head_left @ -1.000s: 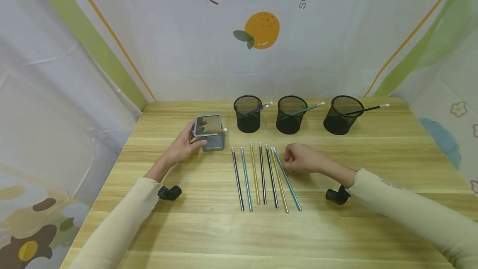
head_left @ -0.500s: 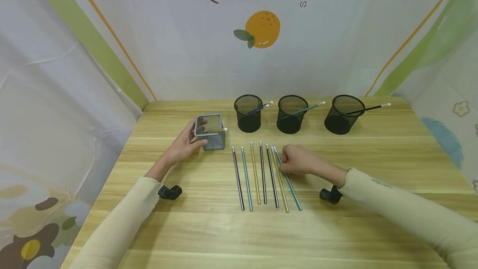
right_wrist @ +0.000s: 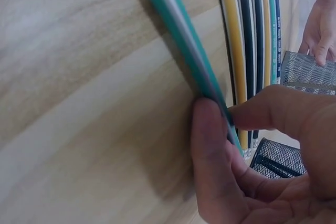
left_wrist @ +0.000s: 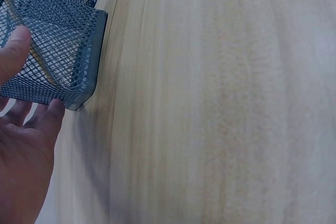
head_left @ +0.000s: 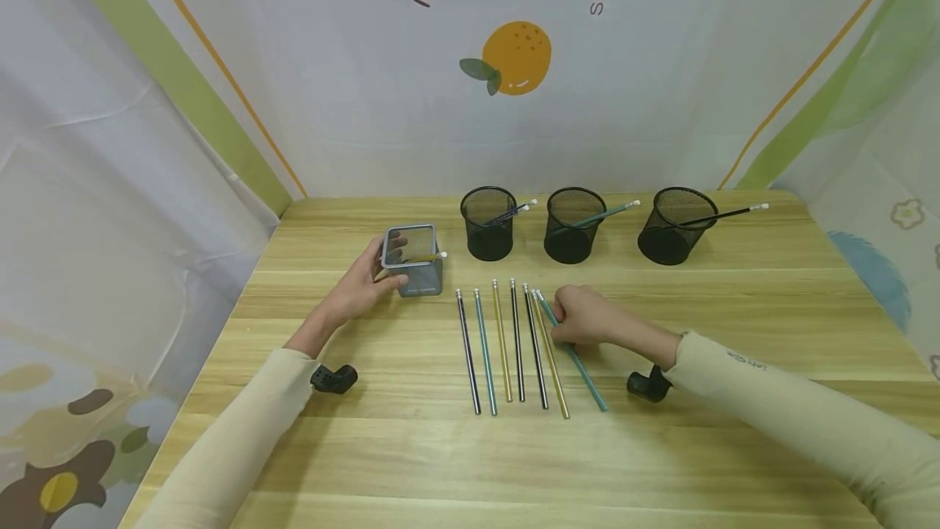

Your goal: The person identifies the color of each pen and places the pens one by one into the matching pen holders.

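My left hand (head_left: 357,288) holds a grey square mesh pencil holder (head_left: 422,281), thumb on the near side and fingers round the far side. A yellow pencil (head_left: 424,258) leans inside it. With thumb and fingertips, my right hand (head_left: 593,317) pinches a teal pencil (head_left: 587,378) at the right end of a row. In the right wrist view the teal pencil (right_wrist: 184,30) passes between thumb and fingers. Left of it lie a yellow pencil (head_left: 552,362), a black pencil (head_left: 537,357) and several more, eraser ends away from me.
Three round black mesh holders stand along the table's back: the left holder (head_left: 488,243) with dark pencils, the middle holder (head_left: 569,243) with a teal pencil, the right holder (head_left: 664,243) with a black pencil. A printed white curtain (head_left: 367,104) hangs behind the wooden table (head_left: 411,464).
My right hand has moved left onto the teal pencil and now pinches it. That pencil's near end has swung slightly right, away from the yellow one. The left hand stays on the grey holder.
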A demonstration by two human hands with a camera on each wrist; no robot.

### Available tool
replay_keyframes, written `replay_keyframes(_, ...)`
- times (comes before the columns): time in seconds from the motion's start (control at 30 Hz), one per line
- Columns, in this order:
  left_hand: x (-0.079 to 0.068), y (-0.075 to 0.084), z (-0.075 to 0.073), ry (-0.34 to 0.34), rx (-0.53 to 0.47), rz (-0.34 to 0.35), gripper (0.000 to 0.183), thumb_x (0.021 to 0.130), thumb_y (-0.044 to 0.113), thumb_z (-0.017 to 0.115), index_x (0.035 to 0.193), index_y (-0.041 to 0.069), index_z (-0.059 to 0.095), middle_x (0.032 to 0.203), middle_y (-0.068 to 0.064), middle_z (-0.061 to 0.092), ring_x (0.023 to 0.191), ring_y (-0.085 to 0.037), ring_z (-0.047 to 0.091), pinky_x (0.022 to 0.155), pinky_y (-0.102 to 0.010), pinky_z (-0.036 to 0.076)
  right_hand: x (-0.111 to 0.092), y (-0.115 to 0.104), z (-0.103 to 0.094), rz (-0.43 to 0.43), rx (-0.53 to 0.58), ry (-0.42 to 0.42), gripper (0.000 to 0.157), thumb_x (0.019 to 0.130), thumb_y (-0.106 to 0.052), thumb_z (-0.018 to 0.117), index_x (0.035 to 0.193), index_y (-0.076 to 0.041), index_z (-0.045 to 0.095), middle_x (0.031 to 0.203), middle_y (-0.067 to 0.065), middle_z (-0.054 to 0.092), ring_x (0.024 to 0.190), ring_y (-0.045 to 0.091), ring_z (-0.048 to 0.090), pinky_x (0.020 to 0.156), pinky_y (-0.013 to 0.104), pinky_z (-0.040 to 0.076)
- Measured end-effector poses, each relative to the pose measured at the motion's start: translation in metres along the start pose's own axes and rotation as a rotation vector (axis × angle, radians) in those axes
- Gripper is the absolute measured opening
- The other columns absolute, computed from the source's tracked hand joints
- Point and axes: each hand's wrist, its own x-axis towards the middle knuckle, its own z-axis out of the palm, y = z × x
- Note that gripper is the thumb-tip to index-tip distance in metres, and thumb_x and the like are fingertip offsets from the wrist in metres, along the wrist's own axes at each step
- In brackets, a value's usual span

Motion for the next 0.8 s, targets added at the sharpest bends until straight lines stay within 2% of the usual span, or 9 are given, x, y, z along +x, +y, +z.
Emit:
replay_keyframes(0.3, 0.001, -0.002, 0.000, -0.001, -0.005, -0.008, 0.068, 0.098, -0.005, 0.063, 0.156, 0.000, 0.027, 0.157, -0.025, 0.031, 0.147, -0.039, 0.026, 0.118, -0.054, 0.025, -0.002, 0.002, -0.004, -0.024, 0.040, -0.005, 0.014, 0.081, 0.002, 0.067, 0.077, -0.006, 0.056, 0.070, 0.005, 0.058, 0.049, 0.016, 0.064, 0.047, 0.023, 0.051)
replay_keyframes(0.57, 0.000, -0.001, 0.001, 0.004, -0.003, -0.014, 0.068, 0.099, -0.005, 0.062, 0.156, 0.001, 0.026, 0.157, -0.024, 0.032, 0.147, -0.037, 0.026, 0.118, -0.052, 0.025, -0.004, 0.003, -0.008, -0.015, 0.091, -0.022, 0.012, 0.082, 0.003, 0.067, 0.080, -0.004, 0.058, 0.063, 0.003, 0.059, 0.050, 0.021, 0.065, 0.049, 0.026, 0.054)
replay_keyframes(0.8, -0.001, 0.000, 0.001, 0.001, -0.003, -0.003, 0.069, 0.099, -0.006, 0.062, 0.156, -0.002, 0.024, 0.157, -0.025, 0.031, 0.147, -0.038, 0.025, 0.118, -0.053, 0.025, -0.007, 0.006, -0.012, -0.031, 0.110, -0.023, 0.011, 0.081, 0.004, 0.066, 0.081, -0.004, 0.059, 0.063, 0.002, 0.060, 0.049, 0.019, 0.063, 0.049, 0.026, 0.054)
